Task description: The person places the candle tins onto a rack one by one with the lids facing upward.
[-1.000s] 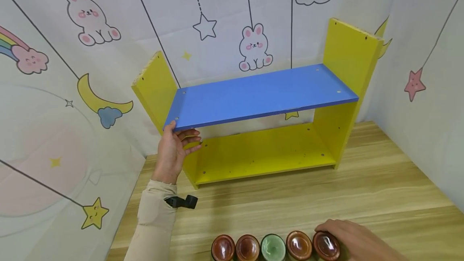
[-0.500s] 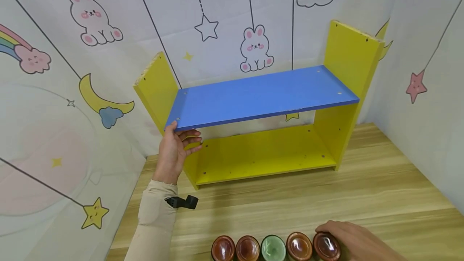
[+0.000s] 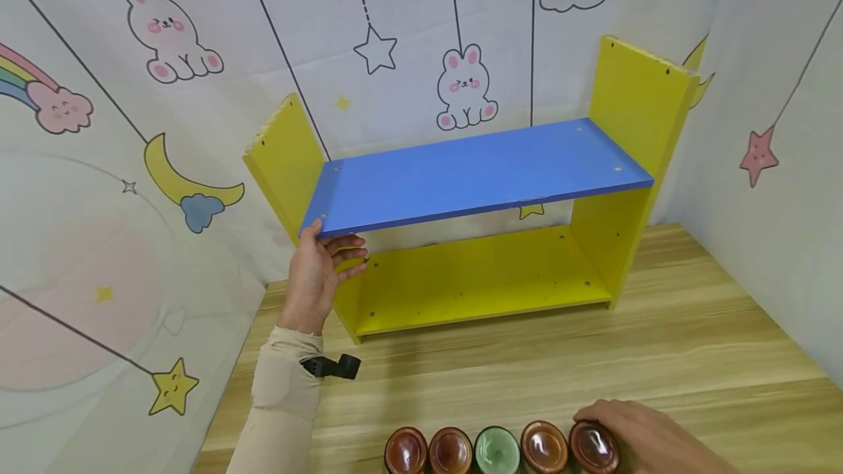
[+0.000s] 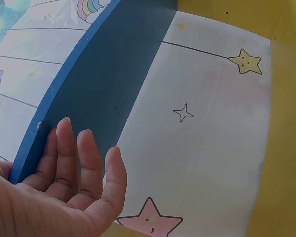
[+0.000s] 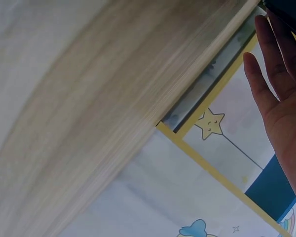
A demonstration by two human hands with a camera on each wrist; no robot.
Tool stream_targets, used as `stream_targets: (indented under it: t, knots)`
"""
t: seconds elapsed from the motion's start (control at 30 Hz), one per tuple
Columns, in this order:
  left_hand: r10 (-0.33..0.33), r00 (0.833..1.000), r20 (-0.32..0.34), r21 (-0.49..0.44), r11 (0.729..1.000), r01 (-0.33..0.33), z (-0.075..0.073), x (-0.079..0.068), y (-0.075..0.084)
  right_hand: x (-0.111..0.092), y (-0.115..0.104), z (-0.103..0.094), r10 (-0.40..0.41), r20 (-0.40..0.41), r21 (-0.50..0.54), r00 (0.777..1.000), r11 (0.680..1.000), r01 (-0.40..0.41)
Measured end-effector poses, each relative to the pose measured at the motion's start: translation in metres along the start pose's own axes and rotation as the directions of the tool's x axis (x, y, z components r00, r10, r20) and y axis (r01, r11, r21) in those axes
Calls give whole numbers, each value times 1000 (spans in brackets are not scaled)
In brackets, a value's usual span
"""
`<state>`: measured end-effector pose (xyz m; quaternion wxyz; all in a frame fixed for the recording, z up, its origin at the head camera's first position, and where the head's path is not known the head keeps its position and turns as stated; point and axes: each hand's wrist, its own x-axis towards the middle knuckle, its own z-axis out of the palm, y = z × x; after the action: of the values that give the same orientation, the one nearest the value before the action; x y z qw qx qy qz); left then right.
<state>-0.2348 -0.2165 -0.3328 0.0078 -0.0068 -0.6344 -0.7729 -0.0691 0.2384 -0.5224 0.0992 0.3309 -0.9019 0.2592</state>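
A blue shelf board (image 3: 481,175) spans a yellow shelf unit (image 3: 642,115) on the wooden table. My left hand (image 3: 309,280) holds the board's front left corner, its thumb on top and its fingers underneath. In the left wrist view the fingers of the left hand (image 4: 84,182) spread loosely under the board. At the bottom edge, my right hand (image 3: 642,426) lies around the right side of a dark brown glossy round container (image 3: 595,447). The right wrist view shows fingers of the right hand (image 5: 286,98) against something dark; the thumb is hidden.
A row of similar round containers continues leftward: an amber one (image 3: 544,447), a green one (image 3: 497,450) and two reddish ones (image 3: 450,450). Their lower parts are cut off. Printed cloth walls (image 3: 408,108) enclose the wooden table (image 3: 474,371) behind and on both sides.
The view has shifted very slightly since the first frame. Both hands, the shelf and the row of containers keep their places.
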Motion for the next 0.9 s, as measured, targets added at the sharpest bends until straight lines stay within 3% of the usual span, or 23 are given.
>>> stream_targets:
  t: [0.4,0.9]
  knots:
    - [2,1000,-4,-1,1000,-2,0,0,0,2,4,-2,-39,-6,48,999,998,39]
    - [-8,1000,-10,7,1000,8,1,0,2,4,2,-5,67,11,34,998,997,-68]
